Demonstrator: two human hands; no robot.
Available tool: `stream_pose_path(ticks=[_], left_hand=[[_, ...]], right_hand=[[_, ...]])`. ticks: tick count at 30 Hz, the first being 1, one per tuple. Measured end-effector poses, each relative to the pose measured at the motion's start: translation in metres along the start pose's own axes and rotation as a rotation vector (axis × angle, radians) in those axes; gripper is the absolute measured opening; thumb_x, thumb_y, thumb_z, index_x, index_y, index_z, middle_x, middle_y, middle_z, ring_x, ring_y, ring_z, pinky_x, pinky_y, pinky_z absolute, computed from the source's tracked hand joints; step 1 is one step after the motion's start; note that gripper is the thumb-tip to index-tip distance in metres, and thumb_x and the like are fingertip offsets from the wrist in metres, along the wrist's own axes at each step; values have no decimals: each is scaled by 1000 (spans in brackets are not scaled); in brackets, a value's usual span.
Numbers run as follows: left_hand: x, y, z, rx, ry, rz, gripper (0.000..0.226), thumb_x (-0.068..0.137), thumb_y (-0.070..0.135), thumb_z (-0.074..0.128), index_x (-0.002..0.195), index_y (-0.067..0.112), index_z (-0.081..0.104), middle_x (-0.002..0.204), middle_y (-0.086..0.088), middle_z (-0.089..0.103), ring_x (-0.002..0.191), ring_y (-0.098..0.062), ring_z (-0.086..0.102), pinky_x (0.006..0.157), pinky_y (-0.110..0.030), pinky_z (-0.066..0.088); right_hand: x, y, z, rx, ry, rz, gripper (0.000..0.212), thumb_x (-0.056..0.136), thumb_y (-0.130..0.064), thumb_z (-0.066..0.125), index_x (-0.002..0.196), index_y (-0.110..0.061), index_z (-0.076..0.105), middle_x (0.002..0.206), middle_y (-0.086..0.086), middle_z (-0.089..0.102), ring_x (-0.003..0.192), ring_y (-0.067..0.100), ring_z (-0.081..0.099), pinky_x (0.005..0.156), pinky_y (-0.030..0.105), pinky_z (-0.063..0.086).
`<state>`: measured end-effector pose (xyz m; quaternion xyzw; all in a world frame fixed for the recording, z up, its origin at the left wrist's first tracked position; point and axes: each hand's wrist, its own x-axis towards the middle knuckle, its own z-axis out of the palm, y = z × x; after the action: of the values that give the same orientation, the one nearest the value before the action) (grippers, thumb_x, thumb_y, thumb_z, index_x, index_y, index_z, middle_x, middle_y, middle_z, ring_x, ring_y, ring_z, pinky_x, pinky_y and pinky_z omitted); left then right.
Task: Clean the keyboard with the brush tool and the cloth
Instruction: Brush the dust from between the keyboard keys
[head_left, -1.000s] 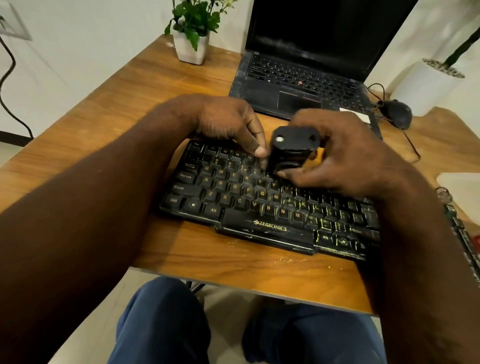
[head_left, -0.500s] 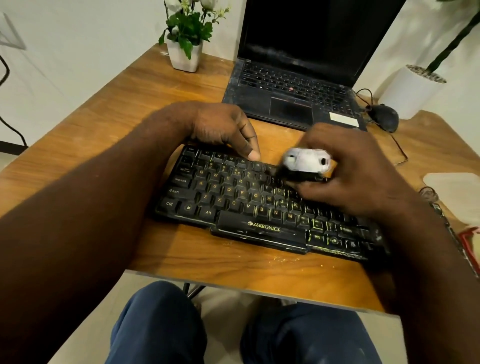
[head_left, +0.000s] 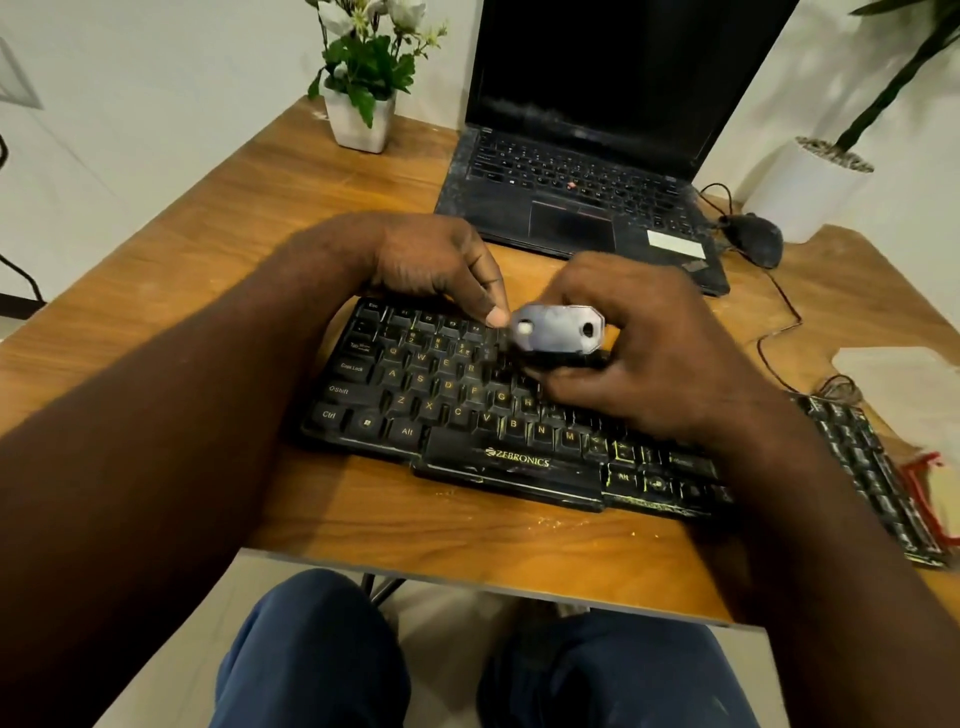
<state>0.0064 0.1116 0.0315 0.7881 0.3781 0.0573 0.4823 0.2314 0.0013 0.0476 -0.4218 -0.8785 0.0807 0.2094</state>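
Note:
A black Zebronics keyboard (head_left: 467, 410) with yellow lettering lies across the wooden desk in front of me. My right hand (head_left: 654, 353) grips the brush tool (head_left: 558, 332), a small block with a grey top, and presses it down on the upper middle key rows. Its bristles are hidden under the block. My left hand (head_left: 441, 265) rests on the keyboard's far left edge, fingers curled, one fingertip on the function row beside the brush. A pale cloth (head_left: 904, 384) lies on the desk at the far right.
An open black laptop (head_left: 582, 208) stands behind the keyboard, with a black mouse (head_left: 753, 239) and its cable to the right. A small potted plant (head_left: 363, 104) sits at the back left, a large white pot (head_left: 805, 192) at the back right. Crumbs dot the desk's near edge.
My right hand has swept the brush tool leftward along the upper rows and tilted it so its grey top faces me. My left hand stays on the keyboard's far edge.

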Motion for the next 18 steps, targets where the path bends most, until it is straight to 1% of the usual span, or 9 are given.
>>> stream_pose_path(ticks=[4, 6, 8, 10, 12, 15, 16, 17, 18], left_hand=[[3, -2, -1, 25, 25, -8, 9, 89, 20, 76, 93, 14, 80, 108, -14, 76, 87, -18, 71, 79, -30, 51], [3, -2, -1, 23, 24, -4, 9, 88, 20, 76, 93, 13, 81, 108, -16, 75, 89, -21, 71, 81, -32, 51], [3, -1, 0, 15, 14, 6, 12, 88, 19, 76, 95, 11, 81, 110, -18, 75, 91, -23, 70, 81, -32, 52], [4, -1, 2, -7, 6, 22, 18, 87, 20, 75, 100, 9, 80, 111, -19, 74, 94, -26, 70, 83, -32, 53], [6, 0, 4, -18, -3, 34, 23, 83, 27, 76, 99, 12, 81, 111, -16, 75, 98, -27, 71, 87, -34, 53], [8, -1, 3, -2, -36, 51, 12, 82, 34, 80, 87, 23, 83, 111, -17, 75, 97, -28, 72, 91, -40, 53], [8, -2, 3, -1, -40, 55, 13, 83, 34, 81, 88, 22, 83, 111, -17, 75, 99, -31, 72, 93, -43, 54], [8, -3, 2, -4, -33, 53, 17, 83, 34, 82, 91, 19, 83, 111, -17, 75, 103, -37, 71, 96, -46, 55], [8, -3, 2, -7, -22, 50, 21, 83, 33, 81, 94, 16, 83, 110, -17, 75, 107, -41, 69, 99, -48, 53]], right_hand=[[-31, 22, -32, 26, -26, 190, 39, 72, -36, 84, 105, -24, 69, 99, -13, 66, 92, 4, 62, 75, 20, 47], [-39, 27, -43, 39, -29, 225, 36, 71, -34, 86, 102, -25, 70, 96, -14, 68, 90, 4, 64, 71, 10, 45], [-37, 26, -45, 86, -5, 254, 34, 73, -29, 87, 103, -28, 71, 96, -16, 70, 92, 1, 66, 69, 9, 47], [-28, 23, -42, 189, 24, 290, 39, 74, -27, 87, 106, -38, 68, 99, -17, 73, 95, -2, 67, 76, 14, 51], [-14, 19, -38, 299, -20, 319, 43, 73, -29, 87, 108, -41, 66, 105, -20, 73, 96, -3, 69, 84, 22, 54], [5, 22, -34, 331, -139, 345, 47, 73, -28, 87, 113, -39, 65, 106, -13, 74, 97, 0, 70, 88, 31, 58], [10, 23, -32, 295, -150, 348, 49, 74, -26, 87, 115, -40, 64, 105, -13, 73, 95, -4, 68, 86, 26, 57], [16, 24, -31, 229, -142, 342, 50, 76, -25, 87, 117, -40, 63, 103, -15, 71, 90, -13, 64, 81, 15, 53], [22, 24, -32, 150, -122, 332, 51, 77, -24, 87, 119, -40, 63, 100, -18, 69, 82, -21, 59, 72, 7, 48]])
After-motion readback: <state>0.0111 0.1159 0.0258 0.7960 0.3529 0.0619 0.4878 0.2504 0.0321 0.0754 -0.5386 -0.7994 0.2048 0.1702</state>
